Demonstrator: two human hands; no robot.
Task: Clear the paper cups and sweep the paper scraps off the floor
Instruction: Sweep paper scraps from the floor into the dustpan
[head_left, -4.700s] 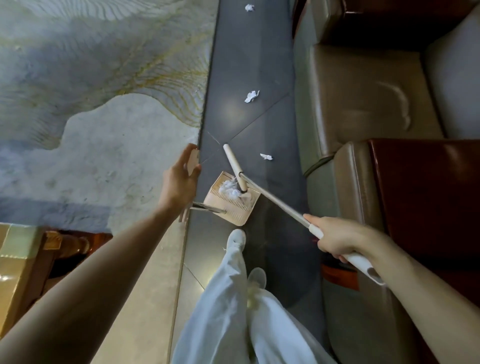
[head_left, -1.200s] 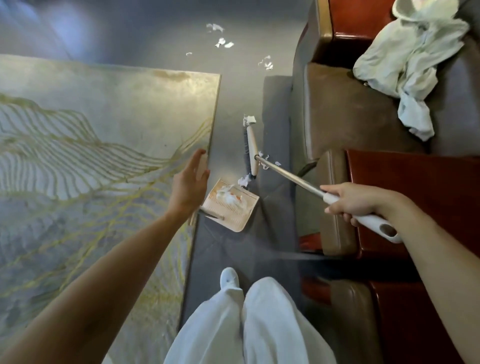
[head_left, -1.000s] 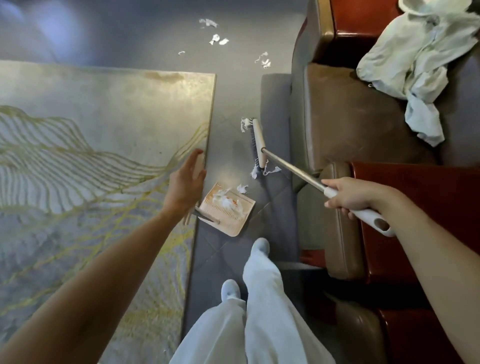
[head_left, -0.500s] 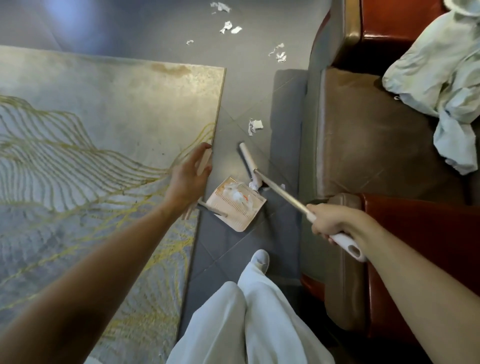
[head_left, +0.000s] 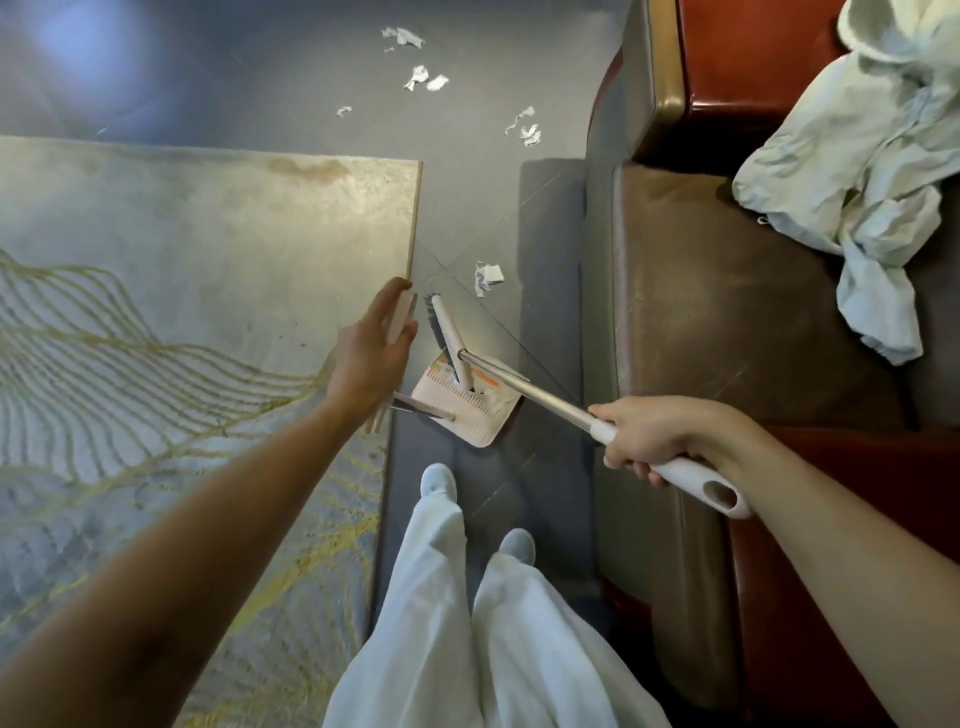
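Paper scraps (head_left: 487, 276) are the job here. In the head view, 1 crumpled piece lies on the dark floor (head_left: 249, 78) just beyond the broom head (head_left: 448, 332), between the rug (head_left: 182, 312) edge and the sofa (head_left: 727, 312). Several more lie well ahead, scattered past the rug's far corner. White bits already sit in the dustpan (head_left: 470, 415), which rests on the floor beside the rug. The left hand (head_left: 369, 358) holds the dustpan's upright handle, thumb and fingers loosely about it. The right hand (head_left: 654, 436) is clamped round the broom's white grip, and the 2 hands are well apart. The broom head lies over the pan's mouth, with 1 end inside. No paper cups show.

The step in hand looks like drawing scraps into the pan. To do it well, keep the pan's lip flat on the floor and reach the bristles past the near piece. Then pull in short, light strokes, so the paper neither flutters aside nor slips under the sofa.
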